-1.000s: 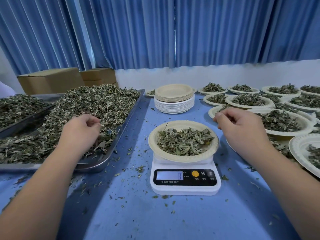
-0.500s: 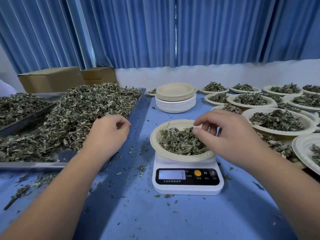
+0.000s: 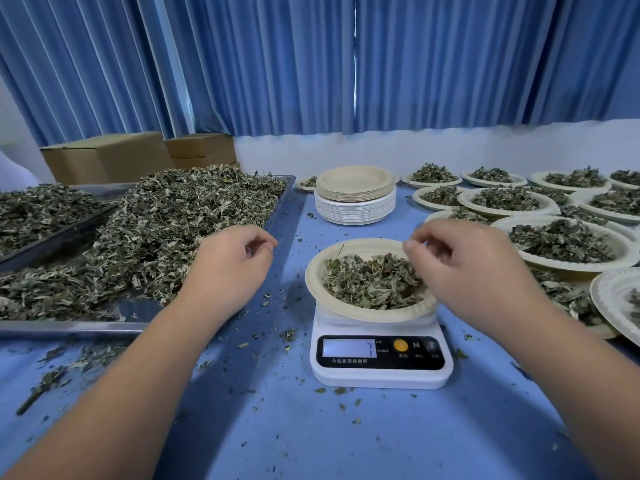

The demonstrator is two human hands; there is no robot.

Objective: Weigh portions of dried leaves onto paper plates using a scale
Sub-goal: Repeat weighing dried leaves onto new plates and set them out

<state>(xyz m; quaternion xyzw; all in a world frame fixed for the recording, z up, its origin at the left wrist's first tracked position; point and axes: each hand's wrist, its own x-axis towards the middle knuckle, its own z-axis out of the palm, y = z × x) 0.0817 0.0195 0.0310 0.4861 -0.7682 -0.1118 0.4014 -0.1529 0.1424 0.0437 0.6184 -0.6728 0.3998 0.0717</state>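
A white digital scale [image 3: 381, 372] stands on the blue table with a beige paper plate [image 3: 318, 268] on it. The plate holds a pile of dried leaves [image 3: 367, 285]. My right hand [image 3: 474, 271] hovers over the plate's right side, thumb and fingertips drawn together near the far rim; no leaf shows between them. My left hand [image 3: 228, 268] is between the scale and the metal tray [image 3: 69, 327], fingers curled in, and nothing shows in it. The tray carries a big heap of loose leaves [image 3: 166, 220]. The scale's display is lit but its reading is unclear.
A stack of unused paper plates [image 3: 355, 202] sits behind the scale. Several filled plates [image 3: 568, 240] crowd the right side. A second tray of leaves [image 3: 34, 209] lies far left, cardboard boxes [image 3: 104, 157] behind it. Leaf crumbs litter the table.
My left hand left the leaf heap and moved right toward the scale. My right hand came in from the right, dipped into the plate's leaves, then lifted with fingertips together.
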